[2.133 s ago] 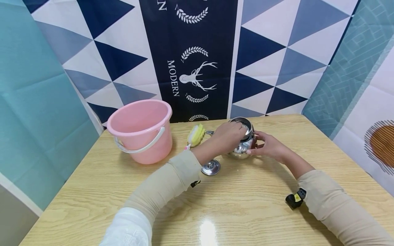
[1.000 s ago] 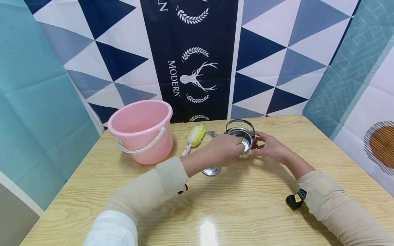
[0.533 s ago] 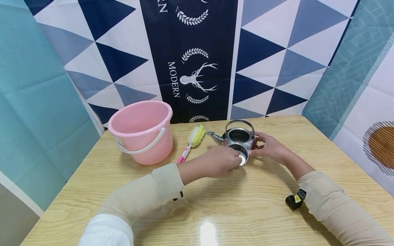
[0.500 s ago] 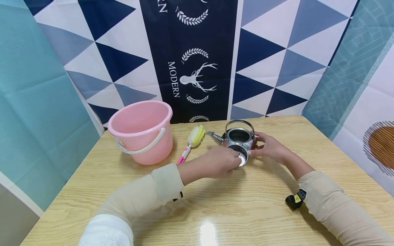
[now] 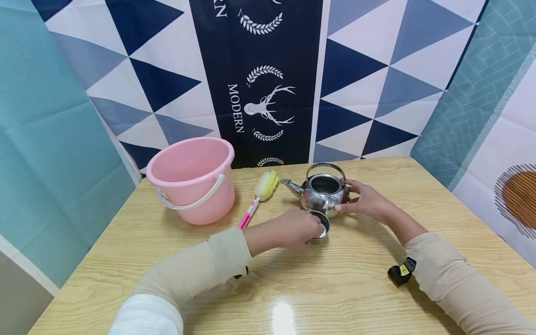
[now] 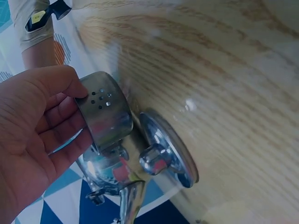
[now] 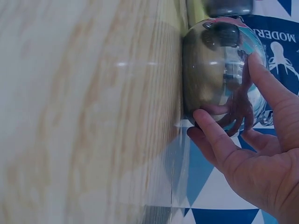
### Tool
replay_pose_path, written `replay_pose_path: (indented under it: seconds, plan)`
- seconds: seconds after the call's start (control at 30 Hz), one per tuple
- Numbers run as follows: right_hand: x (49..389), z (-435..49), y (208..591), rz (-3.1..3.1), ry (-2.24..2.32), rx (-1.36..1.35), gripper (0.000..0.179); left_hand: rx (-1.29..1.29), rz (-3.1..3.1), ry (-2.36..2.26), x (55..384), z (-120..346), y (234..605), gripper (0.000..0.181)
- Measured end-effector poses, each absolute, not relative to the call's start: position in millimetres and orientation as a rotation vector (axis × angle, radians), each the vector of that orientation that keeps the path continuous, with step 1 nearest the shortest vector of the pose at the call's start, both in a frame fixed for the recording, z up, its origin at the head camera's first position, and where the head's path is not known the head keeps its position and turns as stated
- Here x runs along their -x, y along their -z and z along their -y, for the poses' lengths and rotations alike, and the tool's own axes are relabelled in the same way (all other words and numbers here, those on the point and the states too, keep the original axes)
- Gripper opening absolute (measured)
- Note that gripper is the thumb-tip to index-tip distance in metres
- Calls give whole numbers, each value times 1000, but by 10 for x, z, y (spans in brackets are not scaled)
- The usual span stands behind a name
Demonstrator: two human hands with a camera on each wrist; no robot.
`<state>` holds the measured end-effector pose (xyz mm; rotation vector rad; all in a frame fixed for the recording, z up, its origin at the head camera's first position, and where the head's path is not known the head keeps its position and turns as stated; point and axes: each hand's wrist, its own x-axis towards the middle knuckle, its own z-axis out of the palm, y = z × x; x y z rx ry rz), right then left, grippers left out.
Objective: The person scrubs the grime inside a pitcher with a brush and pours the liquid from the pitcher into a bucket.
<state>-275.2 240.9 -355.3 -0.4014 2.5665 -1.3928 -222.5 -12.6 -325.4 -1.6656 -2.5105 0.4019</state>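
My left hand grips the rim of a small metal strainer basket with holes in it, thumb on the outside. The basket is tilted and held in front of a shiny steel teapot. The teapot stands uncovered on the table, its handle upright and its spout to the left. With fingers and thumb spread round its right side, my right hand holds the teapot. The round lid with its knob shows below the basket in the left wrist view; in the head view my left hand hides it.
A pink bucket with a white handle stands at the back left of the wooden table. Between it and the teapot lies a yellow and white sponge brush with a pink handle. Patterned cloth hangs behind the table.
My left hand has lifted the strainer basket out of the teapot's mouth and brought it forward and down in front of the pot. My right hand has stayed on the teapot.
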Motion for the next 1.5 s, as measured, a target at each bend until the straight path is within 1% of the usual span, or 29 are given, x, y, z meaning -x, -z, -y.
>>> replay_pose_path:
  seconds: [0.37,1.37,1.5]
  plan:
    - [2740,-2404,3545,-2564,1390,388,99,1702,2535,-395,2244,76,3326,11]
    - [2733,-2407,3532,-2556,1399,383,98,1695,2626,-280,2259,79,3280,11]
    - [2733,-2407,3530,-2553,1400,381,98,1690,2628,-229,2256,107,3264,20]
